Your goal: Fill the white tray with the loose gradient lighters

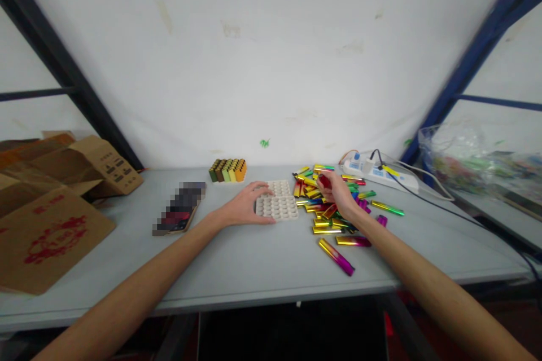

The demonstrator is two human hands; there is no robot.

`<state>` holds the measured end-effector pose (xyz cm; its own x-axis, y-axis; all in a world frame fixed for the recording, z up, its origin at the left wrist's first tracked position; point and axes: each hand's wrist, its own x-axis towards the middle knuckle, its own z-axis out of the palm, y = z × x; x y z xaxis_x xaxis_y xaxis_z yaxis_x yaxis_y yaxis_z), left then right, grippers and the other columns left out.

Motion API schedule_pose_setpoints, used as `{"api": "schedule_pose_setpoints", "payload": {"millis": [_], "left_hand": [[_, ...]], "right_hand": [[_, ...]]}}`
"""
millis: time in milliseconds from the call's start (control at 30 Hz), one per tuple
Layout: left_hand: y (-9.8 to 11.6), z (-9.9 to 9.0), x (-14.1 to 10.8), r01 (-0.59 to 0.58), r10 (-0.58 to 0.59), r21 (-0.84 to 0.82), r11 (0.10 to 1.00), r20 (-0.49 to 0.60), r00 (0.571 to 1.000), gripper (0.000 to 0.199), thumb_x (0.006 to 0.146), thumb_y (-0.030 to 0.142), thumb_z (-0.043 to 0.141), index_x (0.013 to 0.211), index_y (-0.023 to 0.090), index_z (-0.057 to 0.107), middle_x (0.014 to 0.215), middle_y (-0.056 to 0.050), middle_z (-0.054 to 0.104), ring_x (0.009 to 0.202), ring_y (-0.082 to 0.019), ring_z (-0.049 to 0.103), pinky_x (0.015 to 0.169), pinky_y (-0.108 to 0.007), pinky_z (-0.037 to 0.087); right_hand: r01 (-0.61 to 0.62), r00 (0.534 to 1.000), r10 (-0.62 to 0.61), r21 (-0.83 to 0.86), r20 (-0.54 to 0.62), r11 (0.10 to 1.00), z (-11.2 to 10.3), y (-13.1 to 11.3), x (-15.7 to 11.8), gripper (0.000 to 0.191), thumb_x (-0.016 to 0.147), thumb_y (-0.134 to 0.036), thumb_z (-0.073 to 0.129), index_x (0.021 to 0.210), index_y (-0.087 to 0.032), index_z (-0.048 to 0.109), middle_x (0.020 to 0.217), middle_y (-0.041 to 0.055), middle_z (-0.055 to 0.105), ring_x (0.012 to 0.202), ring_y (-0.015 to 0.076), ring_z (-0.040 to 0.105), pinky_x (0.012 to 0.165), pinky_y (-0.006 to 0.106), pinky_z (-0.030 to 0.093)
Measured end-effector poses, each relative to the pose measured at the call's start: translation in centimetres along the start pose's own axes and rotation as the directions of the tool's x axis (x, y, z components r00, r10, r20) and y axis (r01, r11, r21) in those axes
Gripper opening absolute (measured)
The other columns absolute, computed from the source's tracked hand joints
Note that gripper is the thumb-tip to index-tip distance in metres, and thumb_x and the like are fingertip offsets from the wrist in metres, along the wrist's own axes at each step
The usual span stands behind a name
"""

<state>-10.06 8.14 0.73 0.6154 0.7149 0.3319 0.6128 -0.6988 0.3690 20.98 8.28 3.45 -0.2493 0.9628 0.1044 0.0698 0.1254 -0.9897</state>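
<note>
My left hand (248,204) spans the left side of a white tray with round sockets (277,208), thumb at the near edge and fingers at the far edge. Behind it lies a second white socketed tray (280,188), partly covered by my fingers. My right hand (339,194) is closed on a shiny red lighter (324,181), over a loose heap of metallic lighters (324,230) in gold, red, green and purple. A gold and purple lighter (336,257) lies nearest the front edge.
Several lighters stand upright in a block (227,171) near the wall. A phone (180,208) lies left of my left hand. Open cardboard boxes (59,231) fill the left end. At right are a white power strip (381,174) with cables and clear plastic bags (457,152).
</note>
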Motion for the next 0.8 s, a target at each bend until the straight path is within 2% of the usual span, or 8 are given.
{"api": "schedule_pose_setpoints", "payload": {"millis": [100,167,300,433,533,600,700,800], "left_hand": [[0.1,-0.1,0.1,-0.011,0.011,-0.014,1.0,0.003,1.0,0.078,0.067,0.065,0.085,0.128,0.023,0.062,0.142,-0.014,0.053,0.134,-0.033,0.052,0.117,-0.049,0.041],[0.3,-0.1,0.1,-0.02,0.02,-0.016,1.0,-0.001,1.0,0.079,0.068,0.065,0.085,0.13,0.023,0.06,0.142,-0.014,0.053,0.136,-0.033,0.051,0.118,-0.048,0.04],[0.6,-0.1,0.3,-0.02,0.02,0.002,1.0,-0.087,0.996,0.049,0.093,0.058,0.065,0.125,0.021,0.062,0.144,-0.014,0.052,0.138,-0.029,0.049,0.12,-0.046,0.038],[1.3,-0.1,0.7,0.001,0.008,0.035,0.999,-0.265,0.964,0.03,0.101,0.046,0.053,0.106,0.02,0.067,0.12,-0.011,0.065,0.12,-0.026,0.06,0.11,-0.044,0.046],[2.3,-0.1,0.9,-0.009,0.016,0.025,1.0,-0.308,0.951,0.027,0.102,0.042,0.052,0.095,0.021,0.067,0.098,-0.007,0.069,0.101,-0.023,0.065,0.097,-0.04,0.052],[3.0,-0.1,0.9,-0.028,0.031,0.013,1.0,-0.325,0.945,0.027,0.103,0.042,0.054,0.093,0.021,0.067,0.091,-0.005,0.07,0.094,-0.022,0.066,0.092,-0.038,0.053],[3.9,0.1,0.9,-0.076,0.071,-0.003,0.997,-0.329,0.942,0.025,0.102,0.042,0.057,0.1,0.02,0.068,0.094,-0.006,0.072,0.093,-0.022,0.067,0.089,-0.037,0.054],[4.3,0.5,0.9,-0.132,0.122,-0.008,0.991,-0.326,0.937,0.026,0.101,0.041,0.06,0.113,0.019,0.068,0.104,-0.008,0.074,0.099,-0.022,0.068,0.091,-0.038,0.055]], "right_hand": [[-0.004,1.0,0.003,0.095,0.007,0.995,0.6,-0.2,-0.2,0.05,0.09,-0.07,0.048,0.073,-0.023,0.045,0.055,-0.0086,0.031,0.045,0.008,0.019,0.042,0.023,0.015],[0.053,0.998,-0.054,0.074,0.021,0.996,0.9,-0.4,-0.3,0.05,0.091,-0.071,0.051,0.077,-0.023,0.046,0.059,-0.0071,0.041,0.046,0.0088,0.03,0.043,0.023,0.024],[0.225,0.974,-0.223,-0.138,0.026,0.965,1.1,-0.5,-0.3,0.045,0.094,-0.065,0.053,0.081,-0.022,0.054,0.073,-0.0015,0.056,0.062,0.0139,0.051,0.057,0.027,0.042],[0.309,0.948,-0.317,-0.344,0.034,0.887,0.9,-0.9,-0.4,0.046,0.095,-0.06,0.057,0.072,-0.02,0.058,0.072,0.0003,0.054,0.072,0.017,0.05,0.063,0.028,0.041],[0.279,0.96,-0.276,-0.295,0.052,0.914,0.9,-1.2,-0.8,0.043,0.096,-0.058,0.056,0.077,-0.02,0.061,0.072,0.0002,0.055,0.068,0.0164,0.05,0.06,0.028,0.042],[0.265,0.964,-0.25,-0.243,0.089,0.933,1.0,-1.1,-1.0,0.039,0.096,-0.056,0.059,0.086,-0.019,0.066,0.077,0.002,0.061,0.071,0.0171,0.055,0.063,0.029,0.045],[0.269,0.955,-0.238,-0.184,0.175,0.946,1.1,-0.6,-1.1,0.033,0.095,-0.051,0.064,0.102,-0.019,0.07,0.09,0.0043,0.068,0.08,0.0183,0.062,0.07,0.03,0.05],[0.299,0.931,-0.254,-0.145,0.261,0.943,1.4,0.3,-1.0,0.031,0.095,-0.048,0.066,0.109,-0.021,0.072,0.103,0.0058,0.071,0.087,0.0184,0.065,0.075,0.03,0.052]]}}
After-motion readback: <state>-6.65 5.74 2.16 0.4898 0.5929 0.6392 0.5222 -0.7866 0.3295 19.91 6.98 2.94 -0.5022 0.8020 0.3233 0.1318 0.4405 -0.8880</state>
